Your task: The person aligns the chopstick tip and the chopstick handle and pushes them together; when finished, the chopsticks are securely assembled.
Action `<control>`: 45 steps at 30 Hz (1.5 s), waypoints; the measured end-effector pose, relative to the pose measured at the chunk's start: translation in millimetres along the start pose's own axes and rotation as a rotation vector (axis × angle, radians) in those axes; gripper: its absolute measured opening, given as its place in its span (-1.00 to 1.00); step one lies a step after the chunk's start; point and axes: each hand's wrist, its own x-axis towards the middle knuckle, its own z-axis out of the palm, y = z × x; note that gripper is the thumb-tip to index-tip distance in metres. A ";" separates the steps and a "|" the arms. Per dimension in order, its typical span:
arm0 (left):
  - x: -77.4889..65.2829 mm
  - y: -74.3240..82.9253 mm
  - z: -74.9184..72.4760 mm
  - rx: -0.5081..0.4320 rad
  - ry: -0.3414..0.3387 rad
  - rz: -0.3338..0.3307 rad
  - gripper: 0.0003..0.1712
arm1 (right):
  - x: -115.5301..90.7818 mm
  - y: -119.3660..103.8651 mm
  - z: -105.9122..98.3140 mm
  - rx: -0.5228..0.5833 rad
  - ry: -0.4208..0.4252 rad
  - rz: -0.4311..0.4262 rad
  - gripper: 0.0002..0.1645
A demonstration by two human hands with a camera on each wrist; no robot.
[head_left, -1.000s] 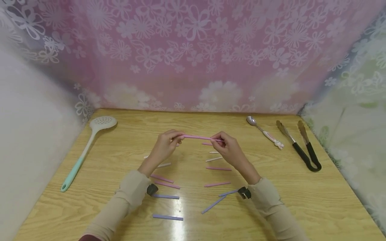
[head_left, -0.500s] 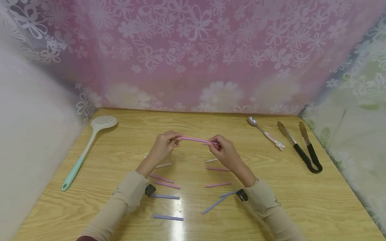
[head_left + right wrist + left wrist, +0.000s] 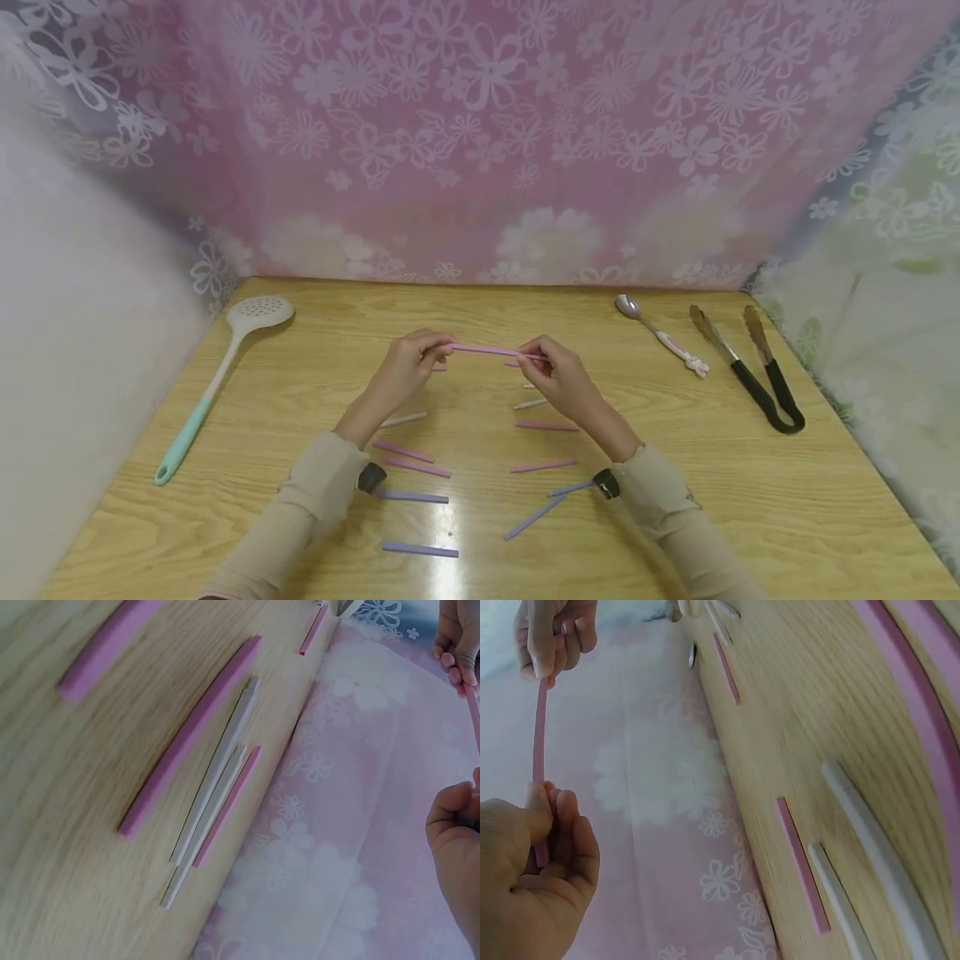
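A thin pink stick (image 3: pixel 483 349) is stretched between both hands, above the far middle of the table. My left hand (image 3: pixel 403 371) pinches its left end between thumb and fingertips. Near the other end, my right hand (image 3: pixel 564 379) grips it the same way. In the left wrist view the held stick (image 3: pixel 539 735) runs almost straight from hand to hand. Below lie two loose columns of sticks, pink (image 3: pixel 543 465), white (image 3: pixel 405 419) and blue (image 3: pixel 420 549). My hands and wrists partly cover the farthest ones.
At the left of the wooden table (image 3: pixel 315 333) lies a slotted skimmer (image 3: pixel 225 367) with a mint handle. To the right are a spoon (image 3: pixel 660 333) with a rabbit-shaped handle end and black-handled tongs (image 3: pixel 753 375). A pink flowered cloth (image 3: pixel 480 167) hangs behind the table.
My right hand has shifted slightly left and down, so the held stick tilts a little more toward the right. The left hand stays nearly in place, and the grips look the same.
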 end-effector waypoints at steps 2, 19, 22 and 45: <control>-0.4 -2.0 -1.9 0.021 -0.013 0.001 -0.76 | 1.0 4.3 -0.3 0.013 -0.019 -0.004 -0.95; 9.9 -37.5 -10.6 0.027 -0.139 -0.123 -0.74 | 15.3 33.5 -5.7 -0.028 -0.070 0.183 -0.86; 12.1 -45.0 -10.3 0.006 -0.177 -0.195 -0.75 | 18.0 39.4 -4.8 -0.043 -0.106 0.253 -0.84; 42.1 -89.4 -2.5 -0.053 -0.357 -0.491 -0.75 | 49.1 84.7 6.7 -0.037 -0.375 0.586 -0.71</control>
